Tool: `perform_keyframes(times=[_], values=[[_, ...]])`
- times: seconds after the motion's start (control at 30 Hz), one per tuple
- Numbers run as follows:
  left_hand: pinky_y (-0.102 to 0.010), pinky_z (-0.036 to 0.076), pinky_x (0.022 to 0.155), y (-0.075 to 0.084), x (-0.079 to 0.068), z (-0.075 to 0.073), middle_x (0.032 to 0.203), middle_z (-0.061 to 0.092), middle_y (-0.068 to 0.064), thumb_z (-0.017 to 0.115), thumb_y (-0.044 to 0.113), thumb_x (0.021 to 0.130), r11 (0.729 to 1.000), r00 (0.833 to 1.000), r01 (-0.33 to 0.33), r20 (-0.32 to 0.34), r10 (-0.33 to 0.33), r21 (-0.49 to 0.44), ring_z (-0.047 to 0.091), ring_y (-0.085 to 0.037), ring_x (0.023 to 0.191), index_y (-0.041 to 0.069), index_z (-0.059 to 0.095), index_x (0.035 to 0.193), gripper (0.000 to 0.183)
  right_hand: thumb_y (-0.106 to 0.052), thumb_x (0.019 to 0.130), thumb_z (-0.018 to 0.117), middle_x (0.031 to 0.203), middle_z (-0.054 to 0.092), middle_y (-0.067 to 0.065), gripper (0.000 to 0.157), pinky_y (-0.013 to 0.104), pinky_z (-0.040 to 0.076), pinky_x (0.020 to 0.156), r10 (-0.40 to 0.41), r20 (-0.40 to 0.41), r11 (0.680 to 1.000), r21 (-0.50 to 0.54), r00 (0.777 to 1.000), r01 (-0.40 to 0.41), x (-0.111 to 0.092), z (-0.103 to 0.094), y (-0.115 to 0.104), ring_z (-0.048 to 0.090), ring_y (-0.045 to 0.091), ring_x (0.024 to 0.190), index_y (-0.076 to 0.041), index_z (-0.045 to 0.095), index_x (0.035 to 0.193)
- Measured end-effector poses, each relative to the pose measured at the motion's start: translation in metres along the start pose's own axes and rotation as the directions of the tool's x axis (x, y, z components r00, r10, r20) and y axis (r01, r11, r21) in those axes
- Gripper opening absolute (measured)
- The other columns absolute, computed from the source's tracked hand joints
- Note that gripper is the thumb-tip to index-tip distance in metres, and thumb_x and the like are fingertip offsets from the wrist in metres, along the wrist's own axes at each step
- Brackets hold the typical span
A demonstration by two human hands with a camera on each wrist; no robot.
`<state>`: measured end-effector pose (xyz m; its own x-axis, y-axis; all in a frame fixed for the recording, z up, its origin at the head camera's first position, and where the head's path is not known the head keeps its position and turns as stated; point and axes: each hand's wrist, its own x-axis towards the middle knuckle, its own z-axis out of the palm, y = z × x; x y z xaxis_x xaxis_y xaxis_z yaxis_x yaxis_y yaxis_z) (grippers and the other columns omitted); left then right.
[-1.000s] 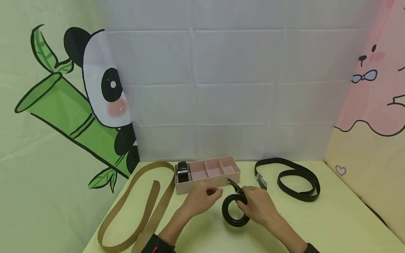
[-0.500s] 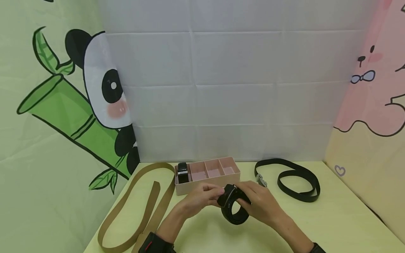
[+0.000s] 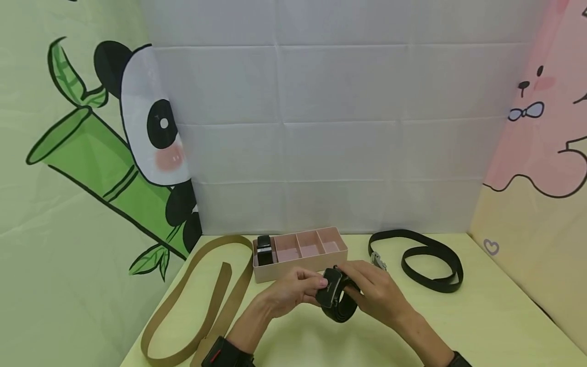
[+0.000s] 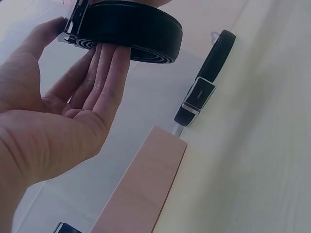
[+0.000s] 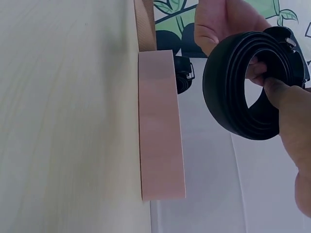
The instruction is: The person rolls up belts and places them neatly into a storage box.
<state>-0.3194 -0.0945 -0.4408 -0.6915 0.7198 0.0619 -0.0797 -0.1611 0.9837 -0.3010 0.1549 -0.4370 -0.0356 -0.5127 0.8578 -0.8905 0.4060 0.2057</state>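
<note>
A black leather belt (image 3: 345, 310), rolled into a coil, is held above the table in front of the pink box. My left hand (image 3: 291, 291) pinches its buckle (image 3: 329, 288), with the thumb on the buckle's face. In the left wrist view, that hand's other fingers (image 4: 109, 73) reach under the coil. From the other side my right hand (image 3: 378, 290) grips the coil; in the right wrist view its thumb (image 5: 276, 92) reaches into the coil's opening. Some right fingertips are hidden behind the belt.
The divided pink box (image 3: 298, 267) stands at the back, another rolled black belt (image 3: 264, 250) in its left compartment. A tan belt (image 3: 224, 285) lies looped at left. A loose black belt (image 3: 451, 265) with a metal buckle (image 3: 378, 261) lies at right.
My left hand, apart from the belt at first, has come to its buckle end. The buckle, which stuck up from the coil, now lies against it and its face turns toward me.
</note>
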Motion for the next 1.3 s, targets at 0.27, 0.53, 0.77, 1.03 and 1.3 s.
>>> perform_keyframes(times=[0.27,0.53,0.77,1.03,1.3], values=[[-0.034,0.060,0.080,0.003,-0.002,0.003,0.104,0.074,-0.008,0.073,0.015,0.094,0.992,0.995,-0.031,-0.095,0.043,0.123,0.073,-0.020,0.082,-0.018,0.064,0.128,0.048,0.011,0.056,0.090,0.116,0.070,0.013,0.072,0.028,0.053,0.093,0.133,0.030,0.987,0.089,0.991,-0.135,0.001,0.001,0.000,0.066,0.024,0.106,0.007,0.069,0.124],[-0.034,0.060,0.079,0.005,-0.001,0.004,0.103,0.077,-0.010,0.076,0.017,0.092,0.972,0.946,-0.051,-0.301,0.120,0.229,0.072,-0.022,0.090,-0.010,0.073,0.119,0.038,-0.010,0.084,0.083,0.114,0.072,0.005,0.040,0.033,0.057,0.085,0.589,0.166,0.769,0.185,0.791,-0.611,0.011,-0.005,-0.007,0.067,0.015,0.100,-0.004,0.071,0.122],[-0.037,0.057,0.089,0.012,-0.002,0.003,0.107,0.077,-0.010,0.076,0.025,0.093,0.899,0.899,-0.119,-0.338,0.278,0.422,0.072,-0.021,0.098,0.005,0.077,0.117,0.030,-0.033,0.097,0.072,0.119,0.071,0.010,0.038,0.033,0.057,0.089,0.743,0.522,0.185,0.443,0.420,-0.877,0.027,-0.001,-0.009,0.069,0.019,0.105,-0.007,0.070,0.125],[-0.036,0.057,0.090,0.042,-0.003,-0.024,0.113,0.076,-0.008,0.073,0.027,0.097,0.809,0.874,-0.143,-0.311,0.374,0.571,0.072,-0.015,0.100,0.009,0.074,0.126,0.035,-0.032,0.096,0.073,0.124,0.069,0.010,0.042,0.045,0.054,0.095,0.682,0.580,0.176,0.462,0.446,-0.869,0.058,0.028,0.026,0.067,0.020,0.109,-0.005,0.069,0.127],[-0.050,0.053,0.096,0.070,0.009,-0.069,0.123,0.072,-0.013,0.076,0.026,0.094,0.836,0.848,0.067,-0.472,0.240,0.545,0.069,-0.021,0.107,0.003,0.065,0.138,0.051,-0.034,0.096,0.073,0.123,0.070,0.013,0.051,0.047,0.053,0.096,0.655,0.637,0.178,0.393,0.407,-0.902,0.086,0.070,0.066,0.067,0.021,0.107,0.000,0.065,0.134]])
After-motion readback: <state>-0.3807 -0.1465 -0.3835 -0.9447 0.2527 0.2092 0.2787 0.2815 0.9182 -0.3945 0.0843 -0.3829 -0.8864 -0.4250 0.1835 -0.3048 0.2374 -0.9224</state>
